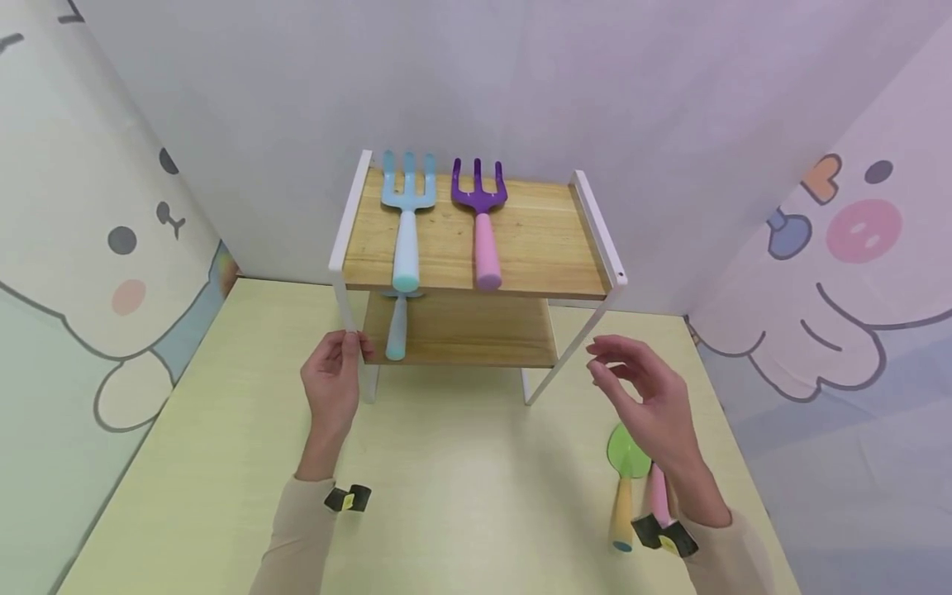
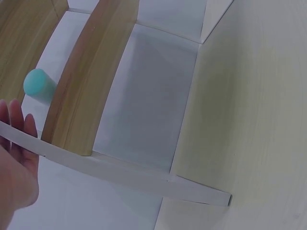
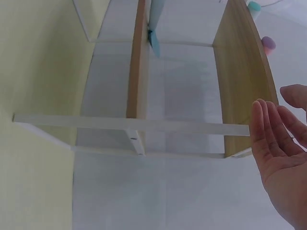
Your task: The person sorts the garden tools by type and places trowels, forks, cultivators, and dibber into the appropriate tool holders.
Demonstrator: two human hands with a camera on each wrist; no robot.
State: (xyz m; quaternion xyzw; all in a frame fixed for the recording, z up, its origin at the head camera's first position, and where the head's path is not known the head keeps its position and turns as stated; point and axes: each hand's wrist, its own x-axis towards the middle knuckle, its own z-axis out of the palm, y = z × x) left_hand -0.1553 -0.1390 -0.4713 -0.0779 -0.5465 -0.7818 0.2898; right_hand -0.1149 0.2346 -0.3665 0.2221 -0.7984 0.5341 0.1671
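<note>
A two-tier shelf (image 1: 550,248) with wooden boards and a white frame stands in front of me. My left hand (image 1: 332,376) grips its front left post (image 2: 129,176), fingers curled behind it. My right hand (image 1: 650,397) is beside the front right post (image 1: 573,347), fingers loosely bent, holding nothing. On the top board lie a light blue hand fork (image 1: 406,223) and a purple hand fork with a pink handle (image 1: 487,240). A blue-handled tool (image 1: 397,330) lies on the lower board at the left, its head mostly hidden by the top board.
At the right on the pale yellow table (image 1: 446,496) lies a green hand trowel (image 1: 628,454) with an orange handle. Next to it is a pink-handled tool (image 1: 659,492), partly hidden under my right wrist. Curtains with cartoon figures (image 1: 855,248) hang close behind and at both sides.
</note>
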